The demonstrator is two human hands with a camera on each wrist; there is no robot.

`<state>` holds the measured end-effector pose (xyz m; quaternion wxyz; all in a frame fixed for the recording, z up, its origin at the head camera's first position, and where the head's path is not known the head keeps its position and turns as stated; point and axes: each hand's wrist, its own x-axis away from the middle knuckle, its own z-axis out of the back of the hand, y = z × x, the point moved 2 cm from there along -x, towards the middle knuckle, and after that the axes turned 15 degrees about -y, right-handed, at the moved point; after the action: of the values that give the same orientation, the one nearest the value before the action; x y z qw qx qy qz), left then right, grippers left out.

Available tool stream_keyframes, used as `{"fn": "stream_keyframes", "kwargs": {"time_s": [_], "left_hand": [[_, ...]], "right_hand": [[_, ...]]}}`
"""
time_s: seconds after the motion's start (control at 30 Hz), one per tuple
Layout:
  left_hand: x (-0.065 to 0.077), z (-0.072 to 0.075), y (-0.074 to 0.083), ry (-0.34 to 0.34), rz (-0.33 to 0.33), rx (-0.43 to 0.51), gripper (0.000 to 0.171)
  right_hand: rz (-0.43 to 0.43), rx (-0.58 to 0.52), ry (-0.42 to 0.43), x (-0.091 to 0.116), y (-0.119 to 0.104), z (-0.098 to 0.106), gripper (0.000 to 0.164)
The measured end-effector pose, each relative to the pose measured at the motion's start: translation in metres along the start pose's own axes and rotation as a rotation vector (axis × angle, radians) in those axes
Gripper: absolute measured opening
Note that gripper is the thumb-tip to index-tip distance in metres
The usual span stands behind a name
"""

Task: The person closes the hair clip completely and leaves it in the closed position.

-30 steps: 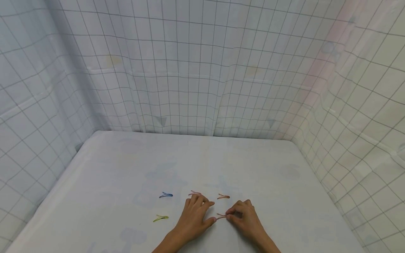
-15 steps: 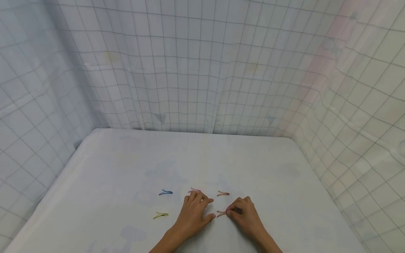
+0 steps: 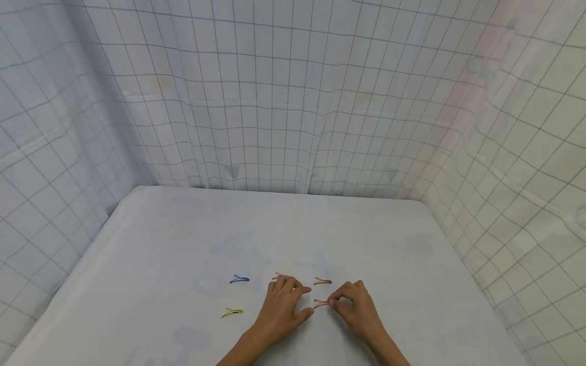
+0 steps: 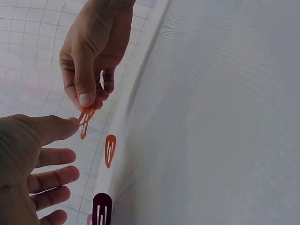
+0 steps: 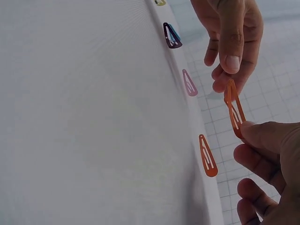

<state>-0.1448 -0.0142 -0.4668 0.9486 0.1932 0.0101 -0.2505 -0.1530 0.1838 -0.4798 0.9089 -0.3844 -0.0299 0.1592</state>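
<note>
My right hand (image 3: 354,310) pinches the broad end of an orange snap hair clip (image 5: 236,112) between thumb and forefinger. The clip is sprung, its two arms splayed apart, and its narrow end points left. My left hand (image 3: 280,307) is spread beside it, with the thumb tip right at the clip's narrow end in the left wrist view. Another orange hair clip (image 3: 323,280) lies on the table just beyond. Left of that lies a pink hair clip (image 5: 190,83), partly hidden by my left fingers in the head view.
Farther left on the white-covered table (image 3: 366,239) lie a blue hair clip (image 3: 239,278) and a yellow-green hair clip (image 3: 232,312). A dark purple hair clip (image 4: 101,208) shows in the left wrist view. Grid-patterned curtains (image 3: 274,101) surround the table.
My right hand has shifted slightly forward with the pinched orange hair clip. My left hand has stayed almost in place, thumb beside the clip. The hair clips on the table have not moved.
</note>
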Motion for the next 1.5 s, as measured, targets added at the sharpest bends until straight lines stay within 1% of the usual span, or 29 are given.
{"fn": "stream_keyframes", "kwargs": {"time_s": [0.2, 0.5, 0.83, 1.17, 1.5], "left_hand": [[-0.002, 0.002, 0.002, 0.028, -0.018, 0.023, 0.037], [-0.004, 0.005, 0.007, 0.089, -0.044, 0.093, 0.031], [-0.005, 0.007, 0.009, 0.127, -0.039, 0.158, 0.022], [-0.004, 0.009, 0.010, 0.148, -0.027, 0.177, 0.017], [-0.004, 0.012, 0.012, 0.209, -0.033, 0.168, 0.011]], "right_hand": [[0.014, 0.003, 0.024, -0.001, -0.006, 0.006, 0.027], [0.031, -0.013, 0.046, -0.001, -0.013, 0.012, 0.027], [0.102, 0.000, 0.089, 0.000, -0.020, 0.014, 0.024], [0.098, -0.006, 0.090, 0.001, -0.023, 0.014, 0.025], [0.104, -0.021, 0.102, 0.001, -0.024, 0.013, 0.026]]}}
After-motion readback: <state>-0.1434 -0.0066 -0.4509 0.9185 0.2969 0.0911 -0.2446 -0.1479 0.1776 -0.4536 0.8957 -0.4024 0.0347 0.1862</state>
